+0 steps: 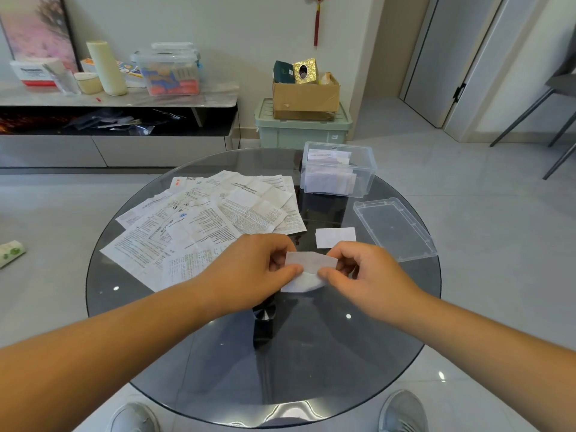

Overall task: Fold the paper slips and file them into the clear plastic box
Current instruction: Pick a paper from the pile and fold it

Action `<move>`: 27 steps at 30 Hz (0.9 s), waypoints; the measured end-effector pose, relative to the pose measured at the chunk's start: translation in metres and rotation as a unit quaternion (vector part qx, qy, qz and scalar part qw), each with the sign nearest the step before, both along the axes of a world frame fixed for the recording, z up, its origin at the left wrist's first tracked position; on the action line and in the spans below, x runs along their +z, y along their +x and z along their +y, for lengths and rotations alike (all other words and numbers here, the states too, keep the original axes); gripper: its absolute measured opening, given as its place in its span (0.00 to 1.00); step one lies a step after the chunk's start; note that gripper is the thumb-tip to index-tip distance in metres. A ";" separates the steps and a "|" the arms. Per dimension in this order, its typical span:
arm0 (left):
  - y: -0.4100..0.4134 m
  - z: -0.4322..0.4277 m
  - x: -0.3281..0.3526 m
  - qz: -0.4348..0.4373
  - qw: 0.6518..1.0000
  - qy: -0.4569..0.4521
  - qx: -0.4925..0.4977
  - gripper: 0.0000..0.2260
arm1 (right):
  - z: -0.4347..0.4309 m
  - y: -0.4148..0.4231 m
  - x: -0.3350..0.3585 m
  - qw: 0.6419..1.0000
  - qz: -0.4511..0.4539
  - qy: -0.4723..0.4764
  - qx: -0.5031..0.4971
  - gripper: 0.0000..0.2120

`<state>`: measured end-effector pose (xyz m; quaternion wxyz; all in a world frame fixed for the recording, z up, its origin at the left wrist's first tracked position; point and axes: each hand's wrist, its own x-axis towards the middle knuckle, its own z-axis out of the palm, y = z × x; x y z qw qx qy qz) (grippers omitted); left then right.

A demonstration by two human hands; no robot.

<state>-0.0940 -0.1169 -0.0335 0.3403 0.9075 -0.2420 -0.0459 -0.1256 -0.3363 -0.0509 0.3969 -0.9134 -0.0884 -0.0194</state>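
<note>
Pinching a small white half-folded paper slip (311,262) just above the near middle of the round dark glass table (218,353): left hand (258,269) on its left end, right hand (367,272) on its right end, thumb and forefinger of each closed on the paper. Far right on the table, an open clear rectangular plastic box (338,169) with folded slips standing inside, and its clear flat lid (396,227) lying apart, nearer and further right. Between box and hands, one folded white slip (335,237) flat on the glass; to the left, a spread heap of creased printed paper sheets (202,222).
</note>
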 end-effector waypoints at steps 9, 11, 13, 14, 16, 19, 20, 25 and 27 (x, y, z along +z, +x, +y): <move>0.002 0.000 0.002 0.092 0.995 -0.048 0.009 0.23 | 0.000 0.005 0.003 0.996 0.055 0.064 -0.033 0.02; 0.003 0.007 0.000 -0.020 0.999 0.011 -0.041 0.32 | 0.000 0.007 0.007 0.987 0.094 0.115 -0.055 0.02; 0.004 0.013 -0.001 -0.154 0.980 0.065 -0.112 0.34 | -0.001 0.008 0.012 0.977 0.140 0.146 -0.065 0.03; 0.005 0.014 0.000 -0.186 0.971 0.077 -0.132 0.31 | -0.001 0.008 0.014 0.972 0.164 0.155 -0.065 0.04; 0.006 0.015 -0.001 -0.214 0.963 0.067 -0.149 0.24 | -0.001 0.008 0.016 0.963 0.202 0.167 -0.061 0.06; 0.007 0.012 -0.003 -0.247 0.953 0.040 -0.171 0.11 | -0.001 0.007 0.017 0.954 0.229 0.183 -0.057 0.06; 0.006 0.011 -0.004 -0.244 0.954 0.032 -0.174 0.09 | -0.001 0.007 0.017 0.952 0.234 0.189 -0.052 0.05; 0.001 0.012 -0.012 -0.197 0.966 0.031 -0.165 0.05 | -0.003 0.007 0.018 0.956 0.248 0.155 -0.025 0.06; 0.000 0.012 -0.014 -0.196 0.968 0.036 -0.151 0.04 | -0.003 0.007 0.014 0.972 0.210 0.101 -0.020 0.07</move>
